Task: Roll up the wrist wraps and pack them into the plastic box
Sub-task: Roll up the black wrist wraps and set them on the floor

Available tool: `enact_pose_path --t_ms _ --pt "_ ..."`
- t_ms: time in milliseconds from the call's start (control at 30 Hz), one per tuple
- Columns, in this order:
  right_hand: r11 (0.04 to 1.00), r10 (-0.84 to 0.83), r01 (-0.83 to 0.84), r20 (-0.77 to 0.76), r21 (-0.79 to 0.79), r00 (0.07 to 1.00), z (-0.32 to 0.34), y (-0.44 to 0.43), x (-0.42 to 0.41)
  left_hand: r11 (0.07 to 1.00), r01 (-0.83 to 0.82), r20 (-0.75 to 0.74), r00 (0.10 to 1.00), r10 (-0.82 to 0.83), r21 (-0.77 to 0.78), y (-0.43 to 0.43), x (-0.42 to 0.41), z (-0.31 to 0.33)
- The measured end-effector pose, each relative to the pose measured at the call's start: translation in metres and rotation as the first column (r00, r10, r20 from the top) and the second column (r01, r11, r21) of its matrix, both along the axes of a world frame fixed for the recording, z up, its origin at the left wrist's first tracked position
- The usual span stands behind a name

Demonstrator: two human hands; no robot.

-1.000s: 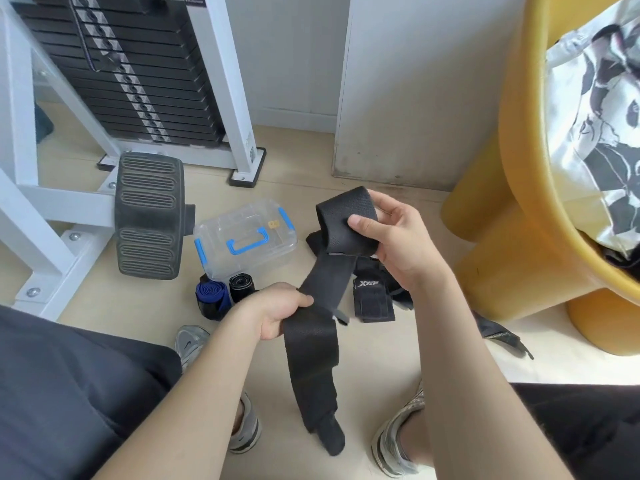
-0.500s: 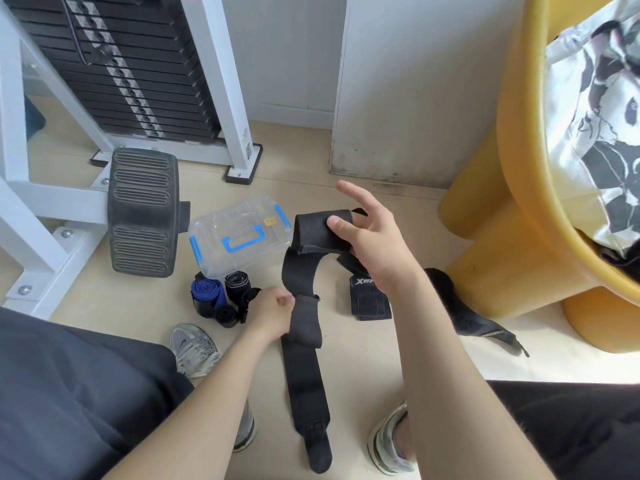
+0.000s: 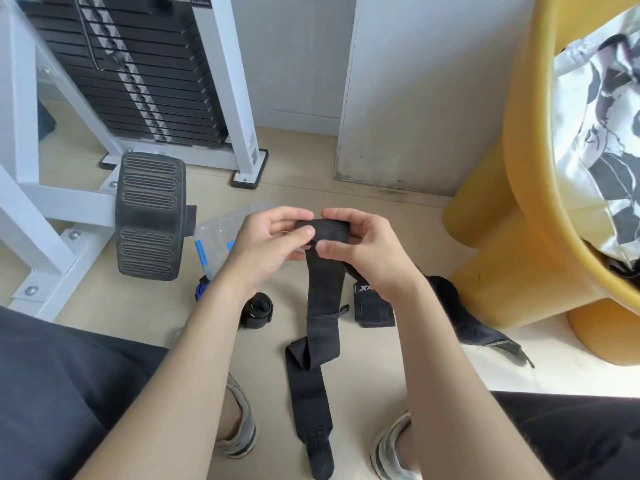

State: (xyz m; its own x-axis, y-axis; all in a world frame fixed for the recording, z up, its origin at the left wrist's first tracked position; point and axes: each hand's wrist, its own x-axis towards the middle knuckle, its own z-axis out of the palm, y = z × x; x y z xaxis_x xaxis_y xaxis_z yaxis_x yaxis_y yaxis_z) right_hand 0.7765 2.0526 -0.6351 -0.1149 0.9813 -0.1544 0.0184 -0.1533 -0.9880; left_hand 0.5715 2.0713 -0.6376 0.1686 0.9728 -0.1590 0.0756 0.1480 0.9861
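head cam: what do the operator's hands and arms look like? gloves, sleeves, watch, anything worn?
Both bare. The left hand and right hand show no gloves, rings or tape. The left forearm and right forearm show no sleeves, watch or bands up to the frame edge. Also worn: a dark grey garment over the thighs and grey-and-white trainers.

The person wears dark shorts (image 3: pixel 62 393) and grey and white running shoes (image 3: pixel 244 431). Both arms (image 3: pixel 162 386) are bare all the way up. The left hand (image 3: pixel 266 244) and right hand (image 3: pixel 367 254) are bare too.
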Motion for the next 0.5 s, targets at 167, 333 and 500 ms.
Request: enact_pose_path --t_ms 167,333,500 --pt "0.995 -0.041 0.02 0.213 0.101 0.976 -0.001 0.003 0.004 0.995 0.063 -0.034 0.998 -0.06 0.082 -0.002 -0.001 0.0" --pt "0.985 0.003 -0.064 0.356 0.158 0.935 0.003 0.005 0.004 0.976 0.001 -0.136 0.99 0.029 0.218 0.001 0.003 0.002" --pt "0.984 -0.034 -0.003 0.205 0.18 0.978 0.011 0.003 0.003 0.961 0.076 -0.255 0.967 -0.007 0.264 0.004 -0.002 0.002"
